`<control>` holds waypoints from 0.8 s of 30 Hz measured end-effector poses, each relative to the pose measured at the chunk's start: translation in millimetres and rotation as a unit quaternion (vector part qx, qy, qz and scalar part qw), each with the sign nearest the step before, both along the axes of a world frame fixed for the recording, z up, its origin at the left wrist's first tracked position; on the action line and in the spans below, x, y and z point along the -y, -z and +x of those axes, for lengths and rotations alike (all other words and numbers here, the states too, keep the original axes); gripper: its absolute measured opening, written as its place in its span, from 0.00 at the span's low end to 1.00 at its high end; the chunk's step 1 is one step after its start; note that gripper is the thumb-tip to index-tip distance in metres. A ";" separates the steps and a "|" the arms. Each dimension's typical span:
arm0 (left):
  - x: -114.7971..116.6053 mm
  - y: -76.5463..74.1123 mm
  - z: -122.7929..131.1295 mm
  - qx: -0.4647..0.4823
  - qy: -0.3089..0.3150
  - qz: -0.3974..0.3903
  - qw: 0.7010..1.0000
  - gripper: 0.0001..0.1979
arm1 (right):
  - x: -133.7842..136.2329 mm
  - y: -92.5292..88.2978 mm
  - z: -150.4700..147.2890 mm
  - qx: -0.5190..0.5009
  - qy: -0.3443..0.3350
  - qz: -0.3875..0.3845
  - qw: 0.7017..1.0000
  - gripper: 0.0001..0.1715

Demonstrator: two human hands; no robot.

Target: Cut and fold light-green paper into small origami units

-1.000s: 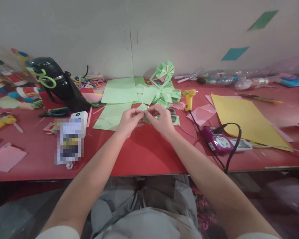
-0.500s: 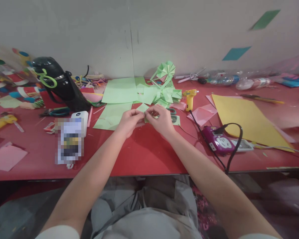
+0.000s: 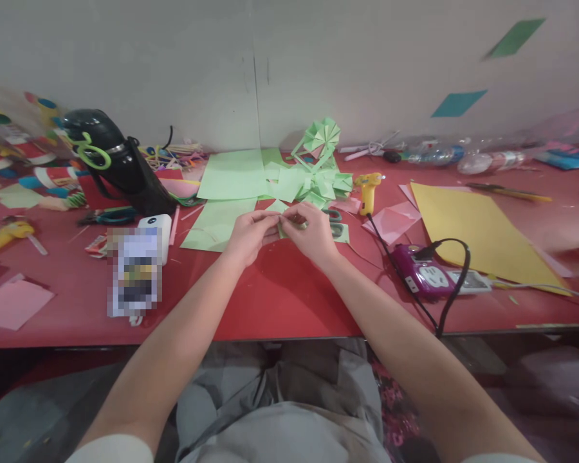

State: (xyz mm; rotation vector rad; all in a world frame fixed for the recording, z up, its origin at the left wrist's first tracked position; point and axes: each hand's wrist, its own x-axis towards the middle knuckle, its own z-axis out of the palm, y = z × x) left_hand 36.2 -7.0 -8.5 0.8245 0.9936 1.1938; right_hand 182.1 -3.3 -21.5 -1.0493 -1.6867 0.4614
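Observation:
My left hand [image 3: 249, 234] and my right hand [image 3: 311, 231] meet over the red table [image 3: 280, 296], fingertips pinched together on a small piece of light green paper [image 3: 285, 226]. Most of that piece is hidden by my fingers. Just behind them lies a heap of folded green paper shapes [image 3: 318, 173] and flat green sheets [image 3: 231, 175]. Another green sheet [image 3: 212, 225] lies under my left hand's far side.
A yellow glue gun [image 3: 367, 190] stands right of the heap, its black cord running to a purple power strip [image 3: 425, 275]. A large yellow sheet [image 3: 482, 231] lies at right, pink paper [image 3: 11, 303] at left. A black bag [image 3: 110, 161], a white device [image 3: 155, 229] and craft clutter sit left.
My hands stay in the same place; the fingers shift slightly on the small green piece. Nothing else has moved.

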 end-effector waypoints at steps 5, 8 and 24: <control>-1.9 2.4 0.1 0.002 -0.022 0.010 1.000 0.05 | -2.3 3.0 0.5 0.036 0.002 0.051 0.998 0.04; -4.5 4.6 -2.1 0.010 -0.044 0.036 0.998 0.06 | -4.5 5.8 0.4 0.076 0.002 0.097 0.992 0.07; -10.1 0.6 -10.4 0.004 -0.144 0.140 0.980 0.13 | -5.4 -2.6 3.3 -0.077 0.064 0.005 0.995 0.24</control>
